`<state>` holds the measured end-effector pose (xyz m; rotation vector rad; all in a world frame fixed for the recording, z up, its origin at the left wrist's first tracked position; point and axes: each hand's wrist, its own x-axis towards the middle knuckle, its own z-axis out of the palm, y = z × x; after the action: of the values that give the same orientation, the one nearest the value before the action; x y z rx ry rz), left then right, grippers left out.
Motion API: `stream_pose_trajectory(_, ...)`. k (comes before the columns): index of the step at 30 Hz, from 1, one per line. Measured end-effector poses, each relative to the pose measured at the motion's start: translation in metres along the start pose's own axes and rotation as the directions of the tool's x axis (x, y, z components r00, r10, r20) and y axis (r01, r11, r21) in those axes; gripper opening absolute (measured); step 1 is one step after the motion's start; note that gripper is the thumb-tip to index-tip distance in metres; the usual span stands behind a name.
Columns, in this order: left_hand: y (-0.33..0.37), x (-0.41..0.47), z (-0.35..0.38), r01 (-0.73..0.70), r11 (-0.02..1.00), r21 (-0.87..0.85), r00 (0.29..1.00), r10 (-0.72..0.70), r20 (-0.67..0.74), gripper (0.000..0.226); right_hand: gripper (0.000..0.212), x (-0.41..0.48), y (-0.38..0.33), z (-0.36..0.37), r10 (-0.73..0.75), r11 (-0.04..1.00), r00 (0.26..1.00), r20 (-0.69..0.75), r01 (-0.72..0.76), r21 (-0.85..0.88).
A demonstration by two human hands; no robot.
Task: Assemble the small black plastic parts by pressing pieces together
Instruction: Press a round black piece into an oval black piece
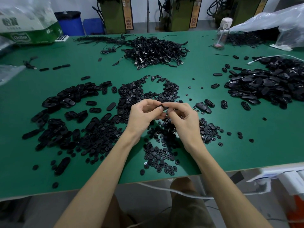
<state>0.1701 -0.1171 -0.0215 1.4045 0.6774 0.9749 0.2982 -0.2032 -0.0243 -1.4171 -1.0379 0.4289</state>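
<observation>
Reaching in from the bottom edge, two bare forearms meet over a green-topped work table (246, 153). At the table's near right corner a white plastic power strip (286, 176) sits just off the edge.

Nearest on the surface, between the forearms, lies a loose scatter of small round black plastic discs (158, 159). Just beyond it both hands are raised slightly above the table and touch at the fingertips. The left hand (143, 116) has its fingers curled in, with thumb and forefinger pinching one end of a small black plastic part (165, 106). The right hand (184, 119) is curled the same way and pinches the part's other end, so the part sits between the two hands over the middle of the disc scatter. Its exact shape is hidden by the fingers.

To the left spreads a heap of black oval plastic shells (54, 129). Well apart on the right lies a second heap of dark oval covers (266, 84), with a thin white cable (269, 57) curving across its far side.

Farther back at the centre is a tangled pile of black cables with metal plugs (156, 50). Behind it to the right stands an upright clear plastic water bottle (222, 33), beside crumpled clear plastic bags (271, 20). At the far left corner rests a green-and-white wrapped package (31, 32). Beyond the table are a blue plastic bin (70, 23) and olive-green machines (115, 15).
</observation>
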Motion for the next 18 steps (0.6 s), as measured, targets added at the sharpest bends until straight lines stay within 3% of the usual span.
stream_pose_trajectory(9,0.0012,-0.0014,-0.0013,0.010,1.000,0.022,0.997,-0.012,0.082,0.012,0.013,0.0001,0.0048,-0.0027,0.073,0.988,0.996,-0.043,-0.066,0.140)
stream_pose_trajectory(18,0.0010,-0.0005,-0.0011,0.023,0.996,0.083,0.996,-0.030,0.081,0.016,0.011,-0.0003,0.0050,-0.0024,0.061,0.989,0.998,-0.019,-0.058,0.134)
